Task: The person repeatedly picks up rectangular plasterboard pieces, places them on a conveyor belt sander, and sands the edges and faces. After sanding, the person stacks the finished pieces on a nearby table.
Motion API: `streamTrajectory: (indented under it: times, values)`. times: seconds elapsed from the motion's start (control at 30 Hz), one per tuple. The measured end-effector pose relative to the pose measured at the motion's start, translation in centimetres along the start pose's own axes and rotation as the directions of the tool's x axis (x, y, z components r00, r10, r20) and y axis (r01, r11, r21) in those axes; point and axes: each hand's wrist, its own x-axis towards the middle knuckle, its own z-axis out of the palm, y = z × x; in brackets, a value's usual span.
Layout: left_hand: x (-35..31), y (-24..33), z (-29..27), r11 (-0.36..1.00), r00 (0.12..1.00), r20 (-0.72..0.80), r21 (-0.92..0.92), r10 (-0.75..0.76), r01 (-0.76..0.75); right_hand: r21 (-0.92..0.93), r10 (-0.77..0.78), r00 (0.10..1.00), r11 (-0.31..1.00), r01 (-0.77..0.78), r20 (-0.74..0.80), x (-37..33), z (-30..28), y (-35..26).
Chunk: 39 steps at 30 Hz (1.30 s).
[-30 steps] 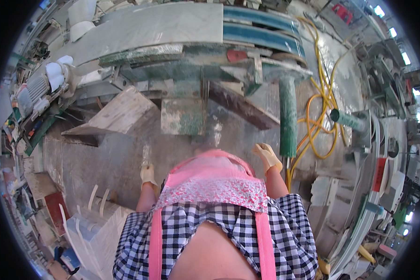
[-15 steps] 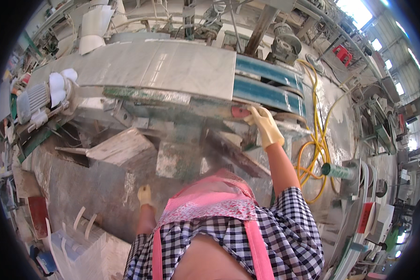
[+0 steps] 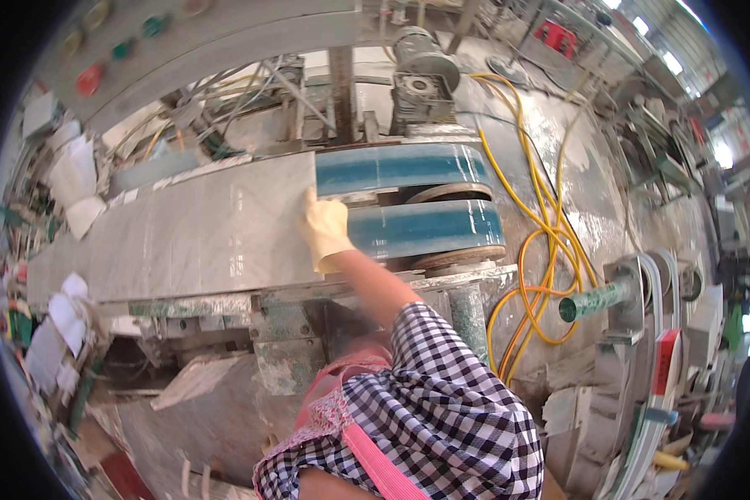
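My right hand [image 3: 325,227], in a cream rubber glove, lies at the right end of a pale grey, faintly veined stone slab [image 3: 200,221]. One finger stretches along the slab's edge and the others look partly bent; nothing is held. Under the slab's end run two blue conveyor belts [image 3: 425,225], which continue to the right around their end rollers. Beside my pink apron [image 3: 337,375], a small pale patch [image 3: 272,441] looks like my left glove, low by my side; its fingers cannot be made out.
A grey motor [image 3: 425,62] stands behind the belts. Yellow hose [image 3: 550,250] lies coiled on the floor to the right, near a green roller [image 3: 592,302]. A panel with coloured buttons [image 3: 89,79] hangs at upper left. Stone offcuts [image 3: 200,379] lean below the conveyor frame.
My right hand has left the red part on the conveyor's side and moved onto the slab's right edge. My view has shifted right, and the button panel has come into sight.
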Motion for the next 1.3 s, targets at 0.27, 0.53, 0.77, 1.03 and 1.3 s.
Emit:
streamTrajectory:
  times: [0.27, 0.53, 0.77, 1.03, 1.3]
  values:
    - [0.9, 6.1, -2.7, 0.992, 0.992, -0.024, 0.025, 0.123, -0.122, 0.617, 0.352, 0.926, 0.700, -0.359, 0.139, 0.4, -2.2, -0.6]
    - [0.3, 15.3, -9.2, 0.891, 0.893, -0.118, -0.088, 0.435, -0.446, 0.991, 0.131, 0.991, 0.135, -0.016, -0.002, -3.2, 1.8, -2.2]
    - [-1.0, 33.5, -12.9, 0.521, 0.679, -0.204, -0.501, 0.705, -0.691, 0.452, -0.029, 0.999, 0.892, 0.014, 0.026, -0.7, -2.8, 0.4]
    - [3.6, 51.5, -5.2, 0.405, 0.461, -0.094, -0.346, 0.882, -0.846, 0.285, -0.140, 0.987, 0.952, 0.112, 0.079, -1.0, -5.1, 1.5]
    - [-0.6, 61.6, -1.3, 0.522, 0.565, -0.054, 0.463, 0.823, -0.716, 0.294, -0.146, 0.988, 0.948, 0.126, 0.048, -1.1, -5.2, 1.9]
